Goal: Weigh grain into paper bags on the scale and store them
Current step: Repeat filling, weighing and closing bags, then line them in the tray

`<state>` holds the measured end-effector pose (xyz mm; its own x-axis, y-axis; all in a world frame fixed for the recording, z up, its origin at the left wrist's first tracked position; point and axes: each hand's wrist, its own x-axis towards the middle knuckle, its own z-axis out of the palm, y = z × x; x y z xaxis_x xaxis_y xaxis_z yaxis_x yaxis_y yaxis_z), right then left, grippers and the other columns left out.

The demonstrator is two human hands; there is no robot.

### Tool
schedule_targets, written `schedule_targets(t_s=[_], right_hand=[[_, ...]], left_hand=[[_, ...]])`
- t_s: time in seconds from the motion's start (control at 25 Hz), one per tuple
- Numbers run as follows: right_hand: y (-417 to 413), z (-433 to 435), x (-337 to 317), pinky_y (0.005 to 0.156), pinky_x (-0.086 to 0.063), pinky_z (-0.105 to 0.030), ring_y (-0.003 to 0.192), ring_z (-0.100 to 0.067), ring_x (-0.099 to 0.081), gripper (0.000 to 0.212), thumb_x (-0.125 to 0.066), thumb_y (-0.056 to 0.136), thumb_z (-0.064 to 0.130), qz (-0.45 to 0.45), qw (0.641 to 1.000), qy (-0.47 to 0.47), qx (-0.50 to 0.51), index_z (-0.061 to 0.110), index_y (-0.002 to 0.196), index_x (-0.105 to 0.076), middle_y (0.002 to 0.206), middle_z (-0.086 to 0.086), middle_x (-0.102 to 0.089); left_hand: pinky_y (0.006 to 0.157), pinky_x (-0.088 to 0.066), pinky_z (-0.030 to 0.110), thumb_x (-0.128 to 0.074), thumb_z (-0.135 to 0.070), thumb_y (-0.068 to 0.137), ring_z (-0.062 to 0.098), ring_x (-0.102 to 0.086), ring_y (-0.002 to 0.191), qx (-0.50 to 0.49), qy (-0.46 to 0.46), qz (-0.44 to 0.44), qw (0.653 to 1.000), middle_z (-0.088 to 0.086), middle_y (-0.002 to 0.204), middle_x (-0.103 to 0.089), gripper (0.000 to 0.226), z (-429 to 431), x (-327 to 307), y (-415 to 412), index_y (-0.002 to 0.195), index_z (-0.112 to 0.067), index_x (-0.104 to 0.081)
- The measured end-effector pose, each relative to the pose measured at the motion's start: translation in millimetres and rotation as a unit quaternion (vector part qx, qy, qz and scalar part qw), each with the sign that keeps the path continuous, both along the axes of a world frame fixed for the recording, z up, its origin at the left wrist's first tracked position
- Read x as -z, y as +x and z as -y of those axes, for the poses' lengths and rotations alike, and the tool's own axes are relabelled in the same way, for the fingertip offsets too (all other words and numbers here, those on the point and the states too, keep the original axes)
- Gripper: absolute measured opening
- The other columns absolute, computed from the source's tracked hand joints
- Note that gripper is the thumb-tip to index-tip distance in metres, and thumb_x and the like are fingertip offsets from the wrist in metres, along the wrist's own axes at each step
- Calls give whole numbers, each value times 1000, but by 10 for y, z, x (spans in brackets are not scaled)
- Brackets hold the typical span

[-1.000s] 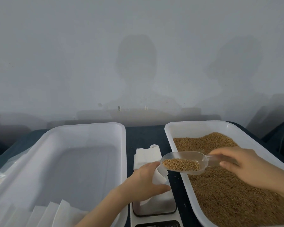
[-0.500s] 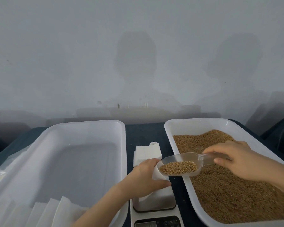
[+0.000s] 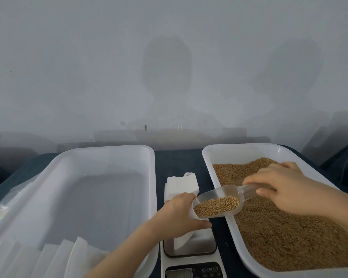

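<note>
While gripping bag [image 3: 182, 240] on scale [image 3: 206, 243] with left hand [image 3: 177, 215], holding grain scoop [image 3: 219, 197] at its mouth with right hand [image 3: 287, 189].

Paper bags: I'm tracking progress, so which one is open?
The bag on the scale, held at its mouth by the left hand; the stack behind it and the bags in the left tray show no open mouth.

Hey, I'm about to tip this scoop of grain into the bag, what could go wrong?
The scoop looks wider than the mouth of the paper bag, so grain may spill onto the scale. The left hand grips the paper bag on the scale's plate, so its pressure could skew the reading. The right hand holds a well-loaded scoop; a fast tip could overshoot.
</note>
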<state>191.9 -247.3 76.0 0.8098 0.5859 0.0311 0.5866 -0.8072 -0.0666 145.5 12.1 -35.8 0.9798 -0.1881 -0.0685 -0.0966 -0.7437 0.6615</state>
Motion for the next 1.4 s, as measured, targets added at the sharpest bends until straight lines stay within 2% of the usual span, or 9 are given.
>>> schedule_targets(t_s=[0.24,0.44,0.56,1.0,1.4], right_hand=[[18,-65,-85,84,-12,-27,93,6,-35,24,-47,94,31,45,999,-29,2,51,107,-52,89,24,-52],[3,-118,-157,83,-14,-29,92,3,-37,21,-46,93,30,62,997,-48,-5,46,104,-54,88,22,-54],[-4,-153,-190,84,-14,-29,95,0,-38,20,-45,94,30,69,996,-59,-6,43,106,-55,94,20,-56],[-37,-227,-275,86,-15,-30,93,-2,-38,26,-43,94,28,72,994,-85,0,46,111,-52,95,20,-55],[-61,-297,-337,90,-17,-32,94,-4,-38,26,-42,95,27,75,991,-112,9,44,111,-53,93,19,-54]], left_hand=[[86,-53,29,-71,-63,68,7,-55,93,2,-26,3,1000,-20,100,-53,51,23,-31,2,108,-40,-48],[86,-54,30,-70,-64,66,9,-56,94,-3,-34,3,999,-17,103,-54,56,32,-48,-1,111,-37,-50],[86,-54,30,-69,-65,65,8,-56,94,-4,-34,7,999,-17,104,-54,58,40,-52,2,111,-37,-49],[79,-55,22,-71,-64,67,6,-57,89,-8,-50,25,998,-23,99,-52,50,35,-57,-9,105,-43,-46],[81,-54,23,-72,-60,70,5,-57,89,-7,-59,26,998,-22,99,-52,48,29,-85,-27,106,-40,-48]])
